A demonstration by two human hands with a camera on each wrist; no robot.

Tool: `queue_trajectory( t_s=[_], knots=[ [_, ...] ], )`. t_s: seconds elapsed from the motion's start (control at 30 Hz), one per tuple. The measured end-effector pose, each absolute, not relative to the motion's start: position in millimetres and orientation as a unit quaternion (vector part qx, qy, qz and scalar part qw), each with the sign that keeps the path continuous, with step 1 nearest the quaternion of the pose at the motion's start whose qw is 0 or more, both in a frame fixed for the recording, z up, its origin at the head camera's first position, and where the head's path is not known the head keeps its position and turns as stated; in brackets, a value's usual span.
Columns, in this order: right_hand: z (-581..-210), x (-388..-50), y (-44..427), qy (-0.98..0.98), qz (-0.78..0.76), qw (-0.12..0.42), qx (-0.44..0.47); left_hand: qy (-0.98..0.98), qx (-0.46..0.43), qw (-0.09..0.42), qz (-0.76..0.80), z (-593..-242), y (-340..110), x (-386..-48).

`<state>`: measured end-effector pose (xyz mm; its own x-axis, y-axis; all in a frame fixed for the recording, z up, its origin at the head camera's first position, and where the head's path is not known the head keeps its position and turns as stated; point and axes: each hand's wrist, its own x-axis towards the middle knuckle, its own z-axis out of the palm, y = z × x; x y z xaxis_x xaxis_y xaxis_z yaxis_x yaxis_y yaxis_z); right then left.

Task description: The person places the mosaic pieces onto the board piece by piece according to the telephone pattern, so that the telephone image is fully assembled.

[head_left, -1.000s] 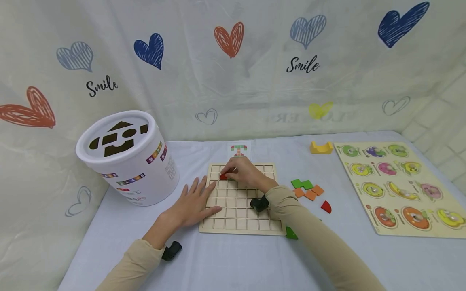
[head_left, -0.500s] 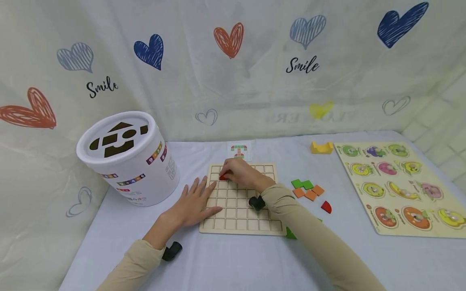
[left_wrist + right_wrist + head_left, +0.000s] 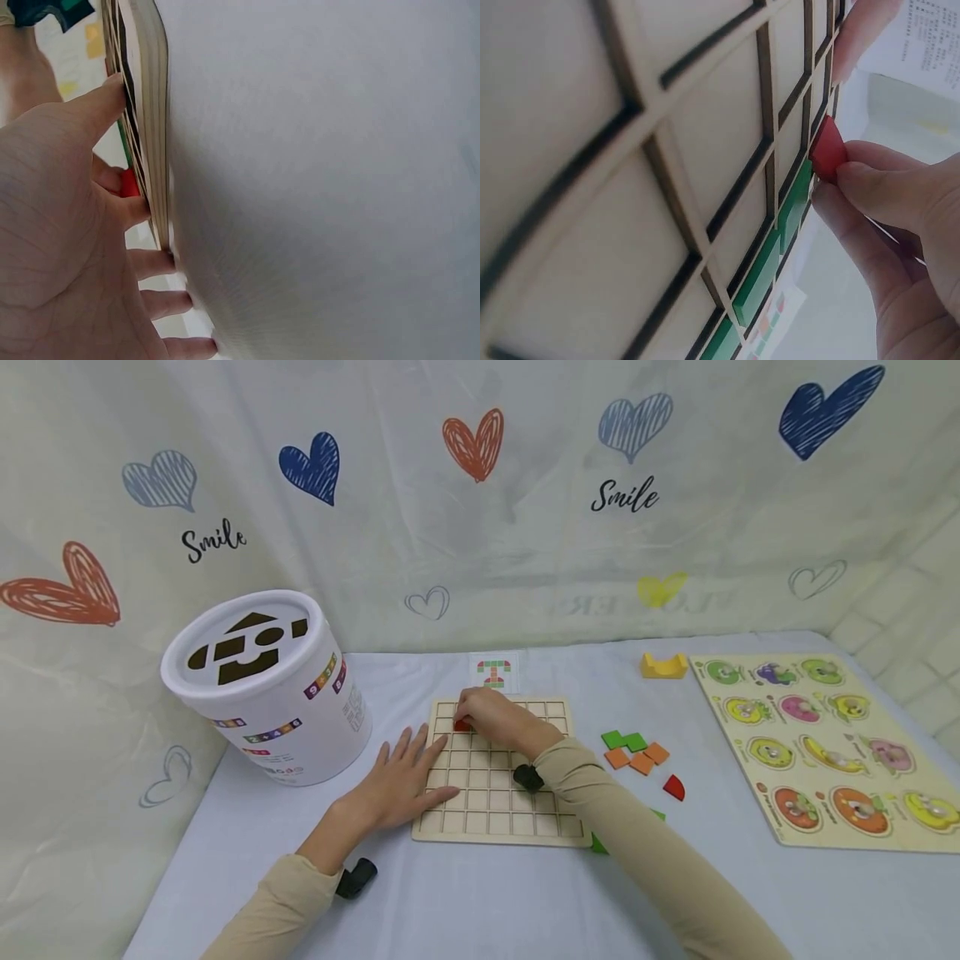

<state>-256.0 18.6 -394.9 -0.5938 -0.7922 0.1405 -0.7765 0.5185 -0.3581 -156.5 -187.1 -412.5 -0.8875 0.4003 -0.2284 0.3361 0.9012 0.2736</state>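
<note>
In the head view, a wooden grid board (image 3: pixel 487 802) lies on the white cloth. My left hand (image 3: pixel 397 781) rests with spread, straight fingers on its left edge; the left wrist view shows the fingers (image 3: pixel 154 262) along that edge. My right hand (image 3: pixel 498 718) is over the board's far left part. Its thumb and fingers pinch a red quarter-round piece (image 3: pixel 828 152), which touches the grid beside a row of green tiles (image 3: pixel 757 277) set in cells. From the head view the hand hides most of that row. Just beyond the board lies a pattern card (image 3: pixel 494 673).
Right of the board lie loose green tiles (image 3: pixel 612 740), orange tiles (image 3: pixel 641 763) and a red quarter-round (image 3: pixel 674 787). Another green piece (image 3: pixel 598 843) shows partly under the right sleeve. A white bucket (image 3: pixel 292 743) stands left, a fruit puzzle board (image 3: pixel 757 793) right, near a yellow block (image 3: pixel 663 666).
The right wrist has shifted slightly left, while its fingers stay with the red piece at the same part of the board. My left hand has not moved.
</note>
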Motion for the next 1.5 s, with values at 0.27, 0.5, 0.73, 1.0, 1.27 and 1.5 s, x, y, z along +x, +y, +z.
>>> queue_trajectory(
  t_s=[0.27, 0.5, 0.73, 1.0, 1.27, 1.5],
  knots=[
    [-392.9, -256.0, 19.7, 0.874, -0.194, 0.024, -0.444, 0.965, 0.194, 0.138, 0.107, -413.5, -187.5, -157.7],
    [-391.1, -255.6, 17.3, 0.875, -0.181, 0.034, -0.448, 0.965, 0.193, 0.14, 0.11, -412.9, -186.9, -157.3],
    [-393.5, -255.3, 16.1, 0.88, -0.171, 0.028, -0.443, 0.965, 0.19, 0.142, 0.11, -411.5, -186.3, -156.8],
    [-398.3, -253.5, 17.7, 0.873, -0.194, 0.01, -0.447, 0.965, 0.19, 0.142, 0.113, -412.0, -186.8, -156.7],
    [-398.1, -240.7, 32.2, 0.877, -0.2, 0.004, -0.436, 0.965, 0.191, 0.141, 0.11, -413.7, -185.8, -155.6],
    [-383.2, -220.3, 69.0, 0.877, -0.189, -0.007, -0.442, 0.966, 0.19, 0.137, 0.108, -413.1, -185.5, -155.6]
  ],
)
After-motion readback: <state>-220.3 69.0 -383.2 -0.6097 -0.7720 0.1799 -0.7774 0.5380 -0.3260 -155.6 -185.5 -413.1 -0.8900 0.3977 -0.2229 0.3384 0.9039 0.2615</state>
